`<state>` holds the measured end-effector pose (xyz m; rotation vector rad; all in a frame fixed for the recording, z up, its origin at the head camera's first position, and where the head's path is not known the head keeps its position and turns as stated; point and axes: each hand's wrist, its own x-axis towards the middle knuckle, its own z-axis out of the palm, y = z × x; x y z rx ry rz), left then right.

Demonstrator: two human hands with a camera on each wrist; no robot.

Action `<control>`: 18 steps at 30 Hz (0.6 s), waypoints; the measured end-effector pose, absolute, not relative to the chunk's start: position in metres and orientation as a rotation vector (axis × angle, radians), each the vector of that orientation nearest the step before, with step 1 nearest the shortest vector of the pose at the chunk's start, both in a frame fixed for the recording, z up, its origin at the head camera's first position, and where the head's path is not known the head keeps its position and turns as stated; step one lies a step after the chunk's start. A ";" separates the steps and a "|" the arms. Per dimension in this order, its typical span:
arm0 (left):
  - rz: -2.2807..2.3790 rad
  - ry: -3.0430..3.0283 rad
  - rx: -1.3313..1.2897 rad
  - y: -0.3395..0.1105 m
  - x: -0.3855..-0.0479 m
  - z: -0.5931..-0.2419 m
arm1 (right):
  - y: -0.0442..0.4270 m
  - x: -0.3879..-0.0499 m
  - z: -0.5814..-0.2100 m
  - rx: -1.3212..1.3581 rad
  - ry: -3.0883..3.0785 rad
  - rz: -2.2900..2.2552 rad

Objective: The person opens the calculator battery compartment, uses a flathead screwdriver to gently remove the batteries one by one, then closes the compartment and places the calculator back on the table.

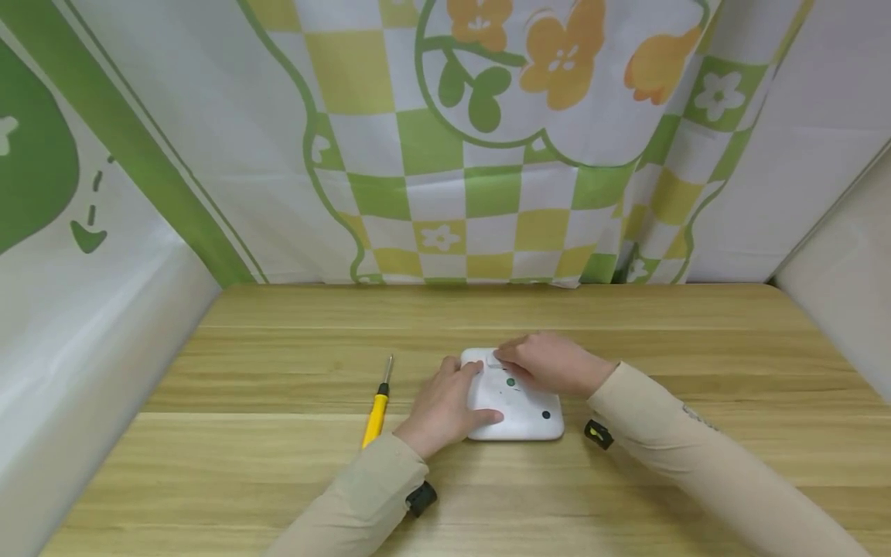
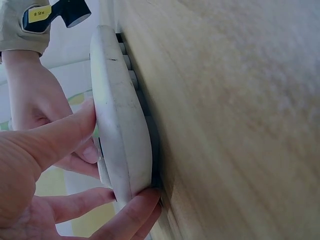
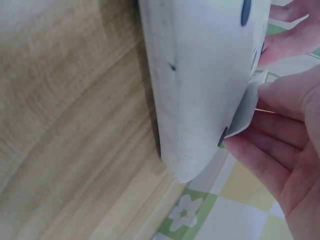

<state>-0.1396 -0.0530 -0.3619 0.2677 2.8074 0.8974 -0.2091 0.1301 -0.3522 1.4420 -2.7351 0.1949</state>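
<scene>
A white device with rounded corners (image 1: 515, 424) lies on the wooden table, with a dark round foot near one corner of its upper face. My left hand (image 1: 445, 404) grips its left side, thumb on the upper face and fingers around the edge. Near the far edge, my right hand (image 1: 553, 365) pinches a small white cover (image 3: 244, 114), which stands tilted up from the device's face in the right wrist view. Several rounded grey parts (image 2: 127, 62) show beneath the device, on the side facing the table. What lies under the cover is hidden.
Left of the device lies a screwdriver (image 1: 377, 414) with a yellow and black handle, its tip pointing away. A patterned green, yellow and white curtain (image 1: 431, 193) hangs behind the table's far edge. Dark wrist devices (image 1: 421, 499) are on both sleeves.
</scene>
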 end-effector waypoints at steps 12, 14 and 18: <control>0.904 2.802 0.264 -0.053 -0.139 -0.362 | 0.129 -0.205 -0.354 1.313 -2.761 0.231; 0.909 2.799 0.261 -0.053 -0.139 -0.362 | 0.128 -0.204 -0.352 1.263 -2.797 0.249; 0.919 2.793 0.256 -0.053 -0.139 -0.363 | 0.126 -0.204 -0.351 1.198 -2.842 0.326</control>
